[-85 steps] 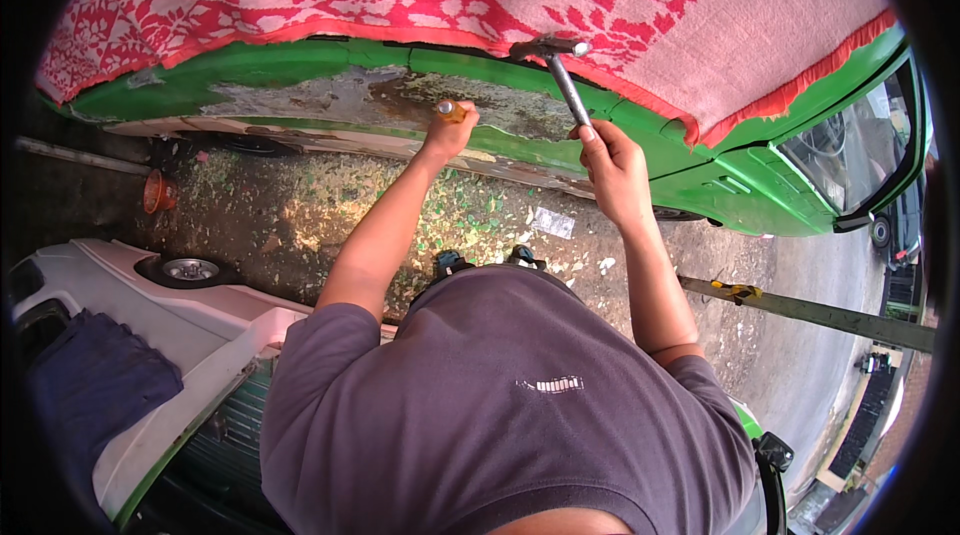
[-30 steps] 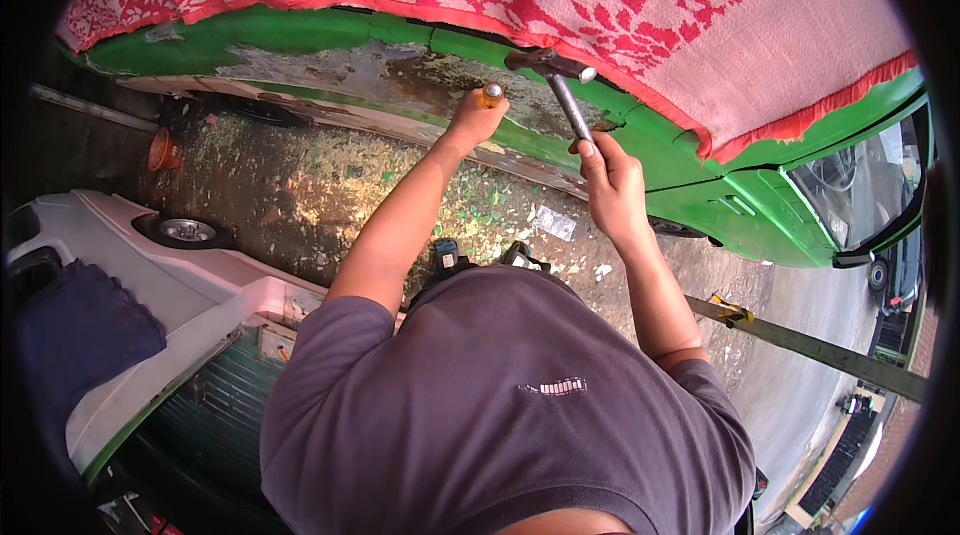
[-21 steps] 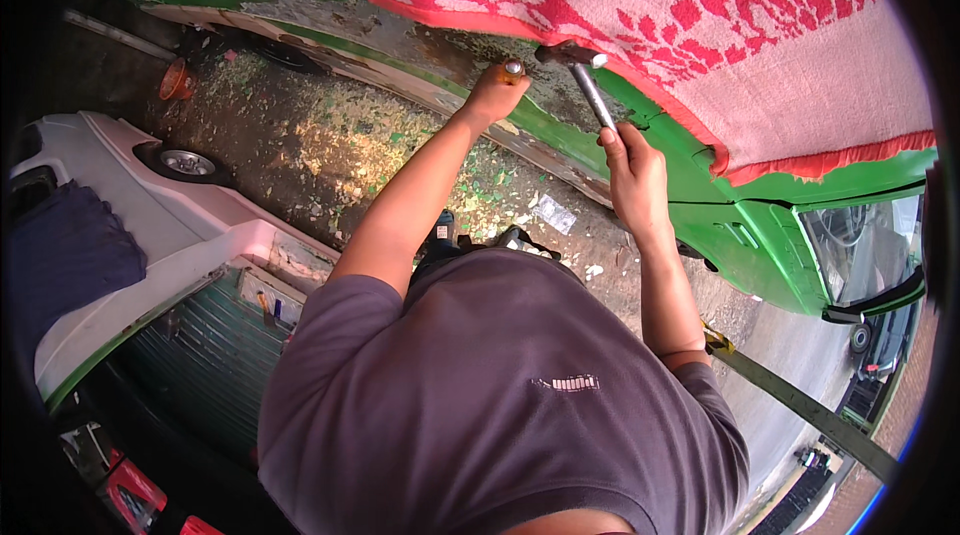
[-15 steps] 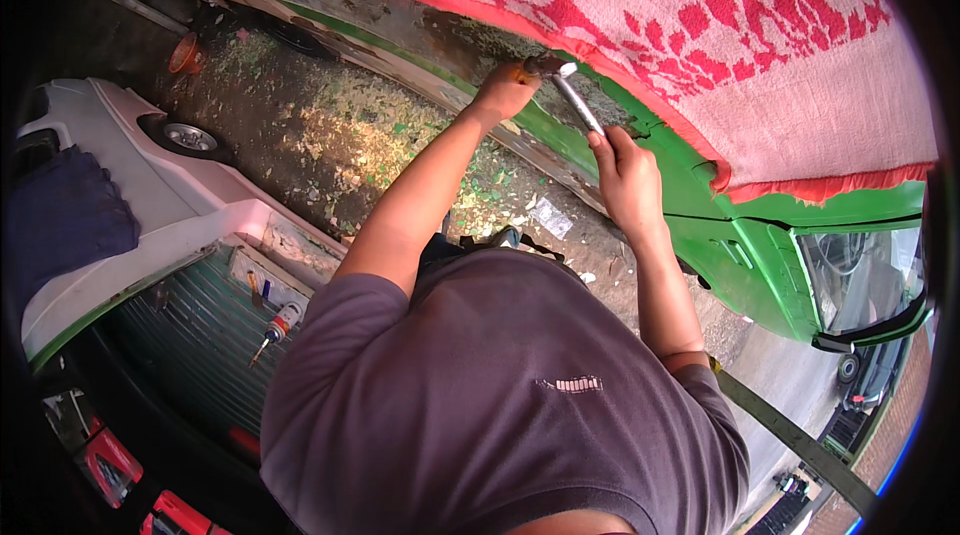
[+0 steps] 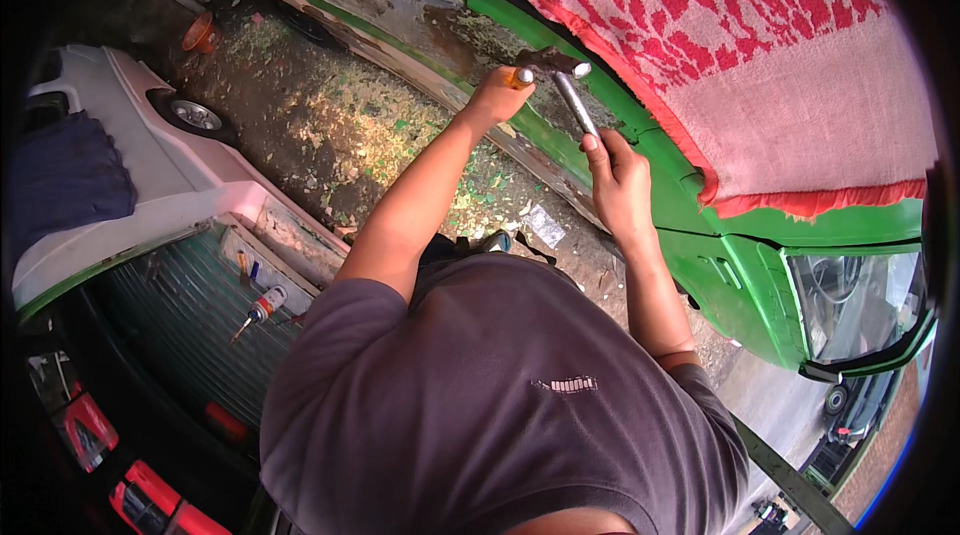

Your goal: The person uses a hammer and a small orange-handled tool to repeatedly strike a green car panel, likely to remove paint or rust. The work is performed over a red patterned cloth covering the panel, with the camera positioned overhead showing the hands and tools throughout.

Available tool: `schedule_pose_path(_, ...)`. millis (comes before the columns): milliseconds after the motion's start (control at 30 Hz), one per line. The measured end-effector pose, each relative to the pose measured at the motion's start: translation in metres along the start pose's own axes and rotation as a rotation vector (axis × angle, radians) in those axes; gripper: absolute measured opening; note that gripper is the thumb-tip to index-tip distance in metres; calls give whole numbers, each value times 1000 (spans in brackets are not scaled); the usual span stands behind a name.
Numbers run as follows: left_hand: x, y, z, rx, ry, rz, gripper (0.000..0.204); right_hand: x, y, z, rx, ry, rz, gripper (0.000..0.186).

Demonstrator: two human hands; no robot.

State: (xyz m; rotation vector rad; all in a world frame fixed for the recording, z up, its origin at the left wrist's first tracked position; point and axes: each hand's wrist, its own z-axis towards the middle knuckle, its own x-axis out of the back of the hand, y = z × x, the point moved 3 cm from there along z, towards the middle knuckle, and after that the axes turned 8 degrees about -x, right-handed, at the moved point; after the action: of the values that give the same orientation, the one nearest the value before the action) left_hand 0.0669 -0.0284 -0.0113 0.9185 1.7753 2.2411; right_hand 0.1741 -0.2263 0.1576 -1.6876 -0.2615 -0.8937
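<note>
While my left hand (image 5: pixel 499 98), arm outstretched, gripped an amber handle (image 5: pixel 519 80) over the patchy green panel (image 5: pixel 425 17), my right hand (image 5: pixel 621 183) clenched a hammer (image 5: pixel 573 102).

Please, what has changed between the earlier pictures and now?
The left hand moved its orange-handled tool slightly right along the green panel; the right hand brought the hammer closer to that tool. The camera view turned too. Both hands kept their grips; nothing was let go.

Dark grey-purple cloth T-shirt (image 5: pixel 480 345) | short loose sleeves (image 5: pixel 350 320), same colour | small pale segmented mark (image 5: pixel 572 385) on it | round neckline (image 5: pixel 560 498) | left hand (image 5: pixel 499 97), right hand (image 5: pixel 622 183) bare
</note>
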Motion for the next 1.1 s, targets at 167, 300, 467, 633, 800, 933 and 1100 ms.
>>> schedule_pose_path(167,4,-3,0,-19,3,22,26,2,-5,-6,32,31,-15,32)
schedule_pose_path(300,7,9,5,12,-66,49,26,-6,-1,2,-39,32,-114,34)
schedule_pose_path(467,10,4,5,-81,-124,1,24,0,-16,-18,-20,152,98,35)
schedule_pose_path(633,11,-2,21,-129,-199,-27,18,-24,-8,-7,-143,107,-104,36)
schedule_pose_path(800,16,-20,28,-97,-256,-51,24,-18,-45,-18,-156,208,97,34)
schedule_pose_path(933,9,-16,29,-108,-297,-71,27,-38,-25,-11,-196,198,-239,34)
schedule_pose_path(1100,22,8,21,-79,-354,34,27,-24,-50,-18,-205,282,20,33)
